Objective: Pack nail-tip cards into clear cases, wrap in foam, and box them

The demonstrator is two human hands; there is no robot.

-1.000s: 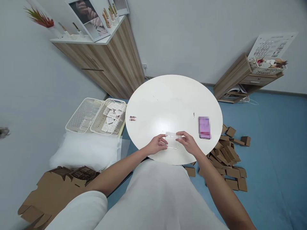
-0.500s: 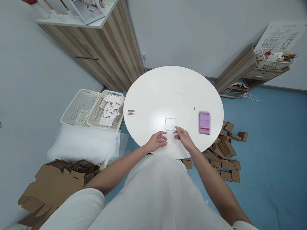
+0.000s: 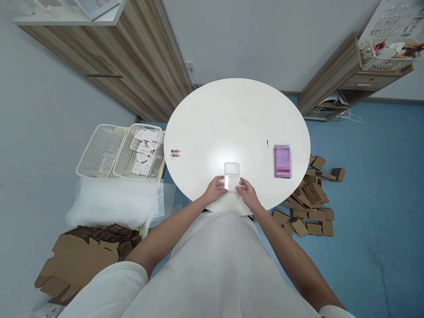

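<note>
A clear plastic hinged box [image 3: 232,182] is held at the near side of the white oval table, its lid folded back away from me. Nothing shows inside it. My left hand [image 3: 214,190] grips the box's left side, thumb at the near corner and fingers along the edge. On the opposite side my right hand [image 3: 248,194] closes on the right edge, thumb near the front corner. A small card of coloured round pieces [image 3: 175,153] lies at the table's left edge.
On the white table [image 3: 232,115] lies a pixelated purple rectangular thing [image 3: 282,161] at right. Left of the table stand a basket with plastic boxes [image 3: 101,151] and a basket of printed cards [image 3: 138,151]. White plastic bags [image 3: 114,201], flat cardboard [image 3: 73,260] and floor cartons [image 3: 308,198] surround it.
The clear box has tilted so that its bottom part looks shorter. My right hand has moved from near the hinge down to the front right side. The head view has shifted a little.
</note>
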